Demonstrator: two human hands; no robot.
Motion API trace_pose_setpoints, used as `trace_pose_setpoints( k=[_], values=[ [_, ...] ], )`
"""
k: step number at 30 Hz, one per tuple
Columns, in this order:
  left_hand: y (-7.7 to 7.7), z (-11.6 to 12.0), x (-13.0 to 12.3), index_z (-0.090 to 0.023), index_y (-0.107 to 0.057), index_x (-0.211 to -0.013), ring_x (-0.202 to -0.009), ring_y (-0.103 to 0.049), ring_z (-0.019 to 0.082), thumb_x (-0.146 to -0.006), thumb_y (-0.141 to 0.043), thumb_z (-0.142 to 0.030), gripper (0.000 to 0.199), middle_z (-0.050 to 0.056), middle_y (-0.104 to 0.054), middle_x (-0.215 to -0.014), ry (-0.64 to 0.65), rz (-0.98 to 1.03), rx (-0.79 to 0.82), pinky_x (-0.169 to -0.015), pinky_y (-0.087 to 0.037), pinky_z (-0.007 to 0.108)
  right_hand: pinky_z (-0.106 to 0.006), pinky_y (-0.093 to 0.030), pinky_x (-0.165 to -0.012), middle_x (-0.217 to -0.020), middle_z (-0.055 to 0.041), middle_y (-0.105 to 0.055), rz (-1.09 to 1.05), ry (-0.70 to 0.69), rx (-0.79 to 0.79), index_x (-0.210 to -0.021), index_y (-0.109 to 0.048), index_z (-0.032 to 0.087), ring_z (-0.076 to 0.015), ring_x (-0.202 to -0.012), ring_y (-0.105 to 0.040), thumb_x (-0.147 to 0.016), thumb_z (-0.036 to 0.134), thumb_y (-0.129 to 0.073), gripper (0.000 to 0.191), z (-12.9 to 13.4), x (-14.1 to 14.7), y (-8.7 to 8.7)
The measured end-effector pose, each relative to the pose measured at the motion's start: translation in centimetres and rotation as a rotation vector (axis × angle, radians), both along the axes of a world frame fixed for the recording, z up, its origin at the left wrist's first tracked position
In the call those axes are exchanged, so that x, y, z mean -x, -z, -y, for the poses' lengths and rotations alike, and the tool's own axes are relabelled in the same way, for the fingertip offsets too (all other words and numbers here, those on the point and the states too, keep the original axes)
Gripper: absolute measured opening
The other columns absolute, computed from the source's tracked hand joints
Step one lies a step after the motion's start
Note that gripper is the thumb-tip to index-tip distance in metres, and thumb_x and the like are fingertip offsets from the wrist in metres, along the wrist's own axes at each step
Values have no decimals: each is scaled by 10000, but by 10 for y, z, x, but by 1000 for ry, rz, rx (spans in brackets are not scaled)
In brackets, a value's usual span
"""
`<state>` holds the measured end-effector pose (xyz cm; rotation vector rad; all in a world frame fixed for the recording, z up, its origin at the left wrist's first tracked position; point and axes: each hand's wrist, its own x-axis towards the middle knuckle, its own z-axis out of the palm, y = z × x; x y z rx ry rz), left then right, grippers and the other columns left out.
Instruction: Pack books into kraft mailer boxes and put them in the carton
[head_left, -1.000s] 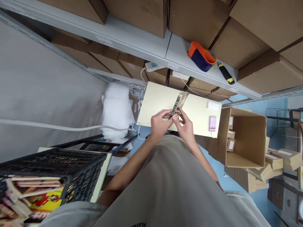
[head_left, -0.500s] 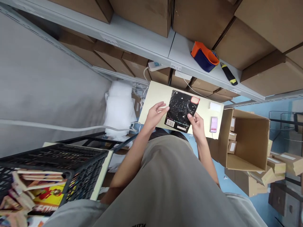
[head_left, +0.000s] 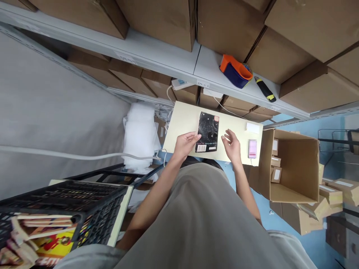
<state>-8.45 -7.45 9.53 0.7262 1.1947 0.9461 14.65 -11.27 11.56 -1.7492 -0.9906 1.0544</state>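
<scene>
A black book (head_left: 208,130) with a barcode and a red-edged sticker on its cover is over the cream tabletop (head_left: 179,119). My left hand (head_left: 186,145) grips its left edge, thumb on the cover and fingers behind. To the right of the book is my right hand (head_left: 231,145), apart from it, fingers loosely spread and holding nothing. A phone (head_left: 252,148) with a lit pinkish screen lies near the table's right end, a white slip (head_left: 252,127) just beyond it.
An open cardboard box (head_left: 294,168) stands right of the table. A black crate (head_left: 92,201) with books is at lower left. White packing sheets (head_left: 139,134) hang left of the table. The shelf ahead bears a tape dispenser (head_left: 236,71), a utility knife (head_left: 265,89) and cartons.
My right hand has let go of the book and opened to its right. My left hand has taken hold of the left edge. The book now looks narrower and more upright in view.
</scene>
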Motion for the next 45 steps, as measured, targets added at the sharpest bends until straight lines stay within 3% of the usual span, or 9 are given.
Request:
trace_pose_setpoints(
  k=[5, 10, 14, 18, 22, 30, 37, 42, 45],
  values=[
    [-9, 10, -17, -142, -889, -1130, -1090, -859, 354, -713, -971, -763, 752, 169, -885, -1165, -52, -144, -106, -1029, -707, 515, -524, -702, -1064, -1466, -199, -794, -97, -112, 16, -1396, -771, 217, -358, -1328, -800, -870, 807, -831, 792, 5, 34, -2],
    [-26, 31, -38, -272, -922, -1117, -1147, -856, 347, -896, -891, -604, 400, 63, -895, -1175, -3, -358, -302, -1091, -695, 545, -475, -729, -990, -1336, -94, -847, -24, -122, -17, -1423, -744, 283, -308, -1107, -855, -885, 717, -872, 704, 15, 69, -18],
    [-33, 33, -41, -325, -919, -1147, -1201, -839, 311, -933, -870, -449, 252, 50, -878, -1265, 87, -432, -440, -1177, -656, 519, -418, -706, -950, -1195, -103, -869, -74, -54, -73, -1276, -769, 233, -285, -1040, -837, -990, 742, -717, 586, 16, 62, -22],
    [-23, 20, -28, -263, -859, -1336, -1102, -846, 287, -870, -921, -505, 529, 107, -849, -1352, 257, -298, -326, -1036, -715, 457, -424, -702, -926, -1103, -112, -873, -181, -36, -71, -1189, -765, 203, -282, -987, -829, -948, 834, -679, 681, 12, 39, -16],
    [0, 0, -9, -196, -803, -1348, -1281, -788, 307, -913, -824, -688, 657, 184, -778, -1470, 70, -337, -297, -1091, -673, 457, -457, -726, -870, -1136, -99, -884, -307, -65, -1, -1263, -776, 224, -311, -1010, -845, -882, 854, -760, 737, 16, 21, -16],
    [20, -2, -2, -171, -828, -1023, -1001, -831, 298, -679, -915, -892, 803, 124, -873, -986, 114, -31, -37, -937, -691, 423, -503, -730, -960, -1238, -89, -884, -365, -159, 68, -1386, -789, 226, -329, -1115, -846, -902, 834, -770, 777, 22, 4, -12],
    [13, 11, -14, -171, -807, -1028, -911, -834, 241, -706, -927, -836, 749, 116, -877, -986, -81, -150, -165, -878, -685, 365, -593, -575, -1248, -1610, -222, -691, -42, -8, -54, -1525, -710, 181, -390, -1459, -704, -920, 832, -752, 890, 6, 1, 5],
    [-9, 23, -25, -188, -830, -1130, -920, -846, 226, -918, -864, -572, 440, 98, -891, -1072, -90, -358, -381, -881, -702, 364, -519, -659, -1154, -1557, -161, -740, -165, -123, -92, -1471, -747, 228, -359, -1417, -735, -929, 800, -782, 789, 10, 49, -12],
    [-26, 33, -34, -224, -855, -1186, -970, -849, 227, -983, -819, -413, 279, 83, -891, -1165, -81, -491, -527, -931, -710, 387, -467, -680, -1096, -1507, -145, -764, -166, -58, -130, -1440, -737, 225, -330, -1358, -756, -910, 735, -841, 743, 13, 72, -19]
  ],
)
